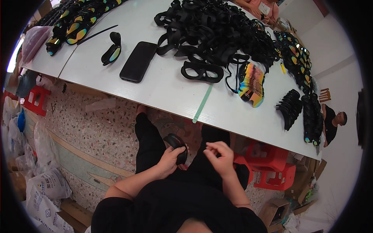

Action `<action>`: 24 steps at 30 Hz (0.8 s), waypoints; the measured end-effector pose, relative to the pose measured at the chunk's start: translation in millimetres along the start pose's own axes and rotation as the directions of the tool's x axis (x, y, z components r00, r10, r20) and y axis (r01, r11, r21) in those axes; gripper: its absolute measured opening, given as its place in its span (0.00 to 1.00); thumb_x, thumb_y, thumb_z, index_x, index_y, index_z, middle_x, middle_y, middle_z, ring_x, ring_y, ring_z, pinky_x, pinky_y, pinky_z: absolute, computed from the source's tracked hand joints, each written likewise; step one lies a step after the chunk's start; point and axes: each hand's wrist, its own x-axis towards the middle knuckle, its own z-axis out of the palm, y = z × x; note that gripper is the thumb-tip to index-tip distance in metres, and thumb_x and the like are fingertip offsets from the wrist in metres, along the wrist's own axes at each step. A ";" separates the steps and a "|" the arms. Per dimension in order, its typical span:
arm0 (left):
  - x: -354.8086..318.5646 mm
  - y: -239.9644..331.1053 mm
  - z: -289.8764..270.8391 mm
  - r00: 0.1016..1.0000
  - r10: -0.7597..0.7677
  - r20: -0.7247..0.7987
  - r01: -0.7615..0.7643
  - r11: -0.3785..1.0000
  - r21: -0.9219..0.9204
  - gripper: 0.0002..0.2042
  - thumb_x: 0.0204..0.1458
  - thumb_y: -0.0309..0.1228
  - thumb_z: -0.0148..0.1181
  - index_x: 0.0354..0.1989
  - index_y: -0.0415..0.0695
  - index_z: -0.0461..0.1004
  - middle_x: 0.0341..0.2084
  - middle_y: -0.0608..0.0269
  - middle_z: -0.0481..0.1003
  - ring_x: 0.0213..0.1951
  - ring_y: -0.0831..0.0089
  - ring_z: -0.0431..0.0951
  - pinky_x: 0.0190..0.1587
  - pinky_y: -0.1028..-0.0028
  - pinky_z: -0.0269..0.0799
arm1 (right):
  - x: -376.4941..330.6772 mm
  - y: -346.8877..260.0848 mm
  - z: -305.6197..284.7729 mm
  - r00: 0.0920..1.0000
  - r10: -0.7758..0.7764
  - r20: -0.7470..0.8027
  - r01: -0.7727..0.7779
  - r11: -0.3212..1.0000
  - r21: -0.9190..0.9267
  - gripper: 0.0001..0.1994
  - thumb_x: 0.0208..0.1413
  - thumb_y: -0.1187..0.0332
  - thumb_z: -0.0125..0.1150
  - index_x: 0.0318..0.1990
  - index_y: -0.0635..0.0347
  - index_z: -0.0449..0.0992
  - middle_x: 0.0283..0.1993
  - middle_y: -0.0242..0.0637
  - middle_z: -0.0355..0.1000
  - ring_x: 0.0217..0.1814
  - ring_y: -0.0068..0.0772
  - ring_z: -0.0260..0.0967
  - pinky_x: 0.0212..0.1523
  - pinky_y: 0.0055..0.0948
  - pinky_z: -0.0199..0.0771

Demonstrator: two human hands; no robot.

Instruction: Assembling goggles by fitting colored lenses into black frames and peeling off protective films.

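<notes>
Fingers of the left hand [168,161] are gripping a black, curved goggle piece [171,140], thumb laid across it, held above the lap between the knees. Just to its right, apart from it, the right hand [222,158] is raised with fingers curled toward the thumb; whether the tips meet or pinch something small cannot be told. The wearer has a black top and black trousers.

Beyond the knees is the edge of a white table [163,95], with a strip of green tape [203,103] running back from it. Past the tape's far end lies an empty black goggle frame [202,66]. To the left is a black phone [138,62], and further left a single goggle with a shiny lens [114,53]. To the right sit a stack of rainbow-mirrored lenses [251,85] and, nearer the right corner, a stack of black curved parts [289,108].

Behind these spreads a large heap of black straps and frames [217,31]. Goggles with mirrored lenses are massed along the right side [297,58] and at the far left [75,29]. At the far side of the table is a person in a pink top [272,11].
</notes>
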 end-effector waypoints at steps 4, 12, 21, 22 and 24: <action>-18.4 10.5 -2.0 0.982 -0.141 0.126 0.119 0.979 0.167 0.09 0.59 0.29 0.57 0.44 0.40 0.71 0.36 0.62 0.75 0.39 0.74 0.76 0.43 0.76 0.72 | 62.6 -7.7 -33.1 0.911 -0.342 -0.232 0.232 0.888 -0.397 0.10 0.48 0.79 0.68 0.40 0.64 0.79 0.31 0.34 0.72 0.22 0.20 0.63 0.24 0.18 0.63; -16.2 11.6 1.4 0.960 -0.172 0.222 0.095 0.943 0.319 0.12 0.56 0.27 0.60 0.47 0.37 0.72 0.42 0.60 0.76 0.45 0.73 0.76 0.51 0.73 0.71 | 165.7 9.5 -48.4 0.933 -0.358 -0.041 0.200 0.610 -0.767 0.15 0.52 0.74 0.61 0.48 0.60 0.76 0.41 0.40 0.75 0.40 0.45 0.73 0.42 0.38 0.75; -26.9 22.3 3.1 0.964 -0.049 0.260 -0.048 0.934 0.354 0.16 0.55 0.24 0.62 0.51 0.39 0.71 0.41 0.65 0.74 0.45 0.76 0.74 0.52 0.75 0.69 | 92.6 -45.7 -63.0 0.857 -0.390 -0.338 0.295 0.908 -0.299 0.10 0.50 0.84 0.64 0.41 0.68 0.77 0.36 0.39 0.75 0.37 0.28 0.72 0.39 0.23 0.72; -26.7 27.2 8.6 0.939 0.040 0.342 -0.168 0.920 0.355 0.15 0.54 0.23 0.62 0.50 0.39 0.71 0.41 0.65 0.74 0.45 0.76 0.75 0.51 0.74 0.70 | 69.4 -47.8 -71.9 0.883 -0.291 -0.368 0.260 0.957 -0.131 0.11 0.49 0.85 0.64 0.41 0.69 0.76 0.37 0.38 0.74 0.38 0.26 0.71 0.40 0.22 0.71; -33.0 44.4 26.0 0.886 0.185 0.425 -0.342 0.881 0.328 0.16 0.52 0.19 0.63 0.50 0.38 0.71 0.41 0.64 0.75 0.45 0.76 0.75 0.50 0.73 0.72 | 29.4 -51.7 -88.6 0.928 -0.176 -0.328 0.271 0.923 0.272 0.08 0.46 0.86 0.59 0.34 0.69 0.73 0.33 0.38 0.71 0.35 0.24 0.67 0.37 0.22 0.67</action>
